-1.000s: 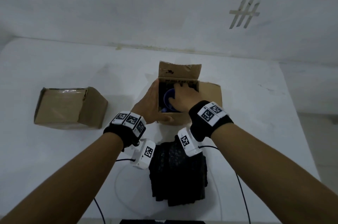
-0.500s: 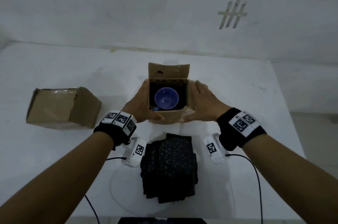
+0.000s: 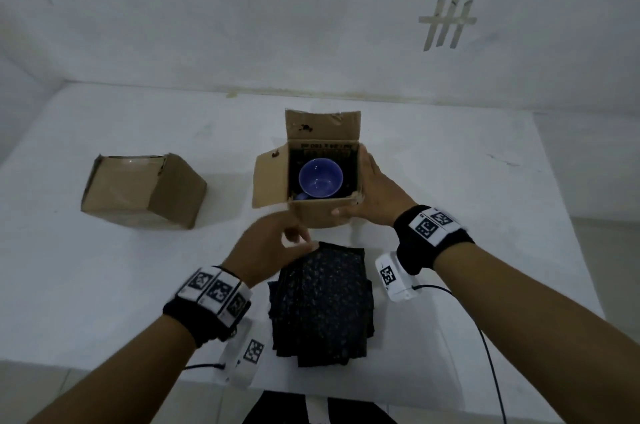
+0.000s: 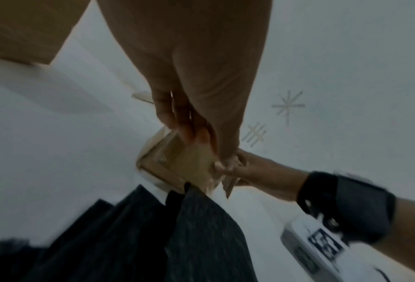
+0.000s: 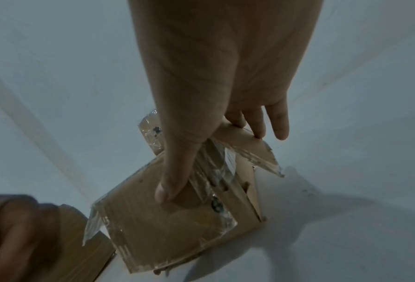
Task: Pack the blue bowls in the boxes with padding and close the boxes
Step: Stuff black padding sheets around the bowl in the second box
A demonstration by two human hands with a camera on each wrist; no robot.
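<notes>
Head view shows the blue bowl (image 3: 320, 178) sitting in the open cardboard box (image 3: 322, 212) on the table (image 3: 450, 160), so top padding comes next. The right hand (image 3: 375, 196) grips the box's right wall; the left hand (image 3: 273, 245) pinches the top black foam sheet (image 3: 322, 302), which must be lifted over the bowl.

A white table (image 3: 104, 267) fills the middle of the head view and butts against a plain white wall (image 3: 242, 7) at 12 o'clock. Pale tape marks (image 3: 446, 21) cross on that wall toward 1 o'clock. Grey floor (image 3: 613, 267) shows at 3 o'clock. The light is dim and even.
</notes>
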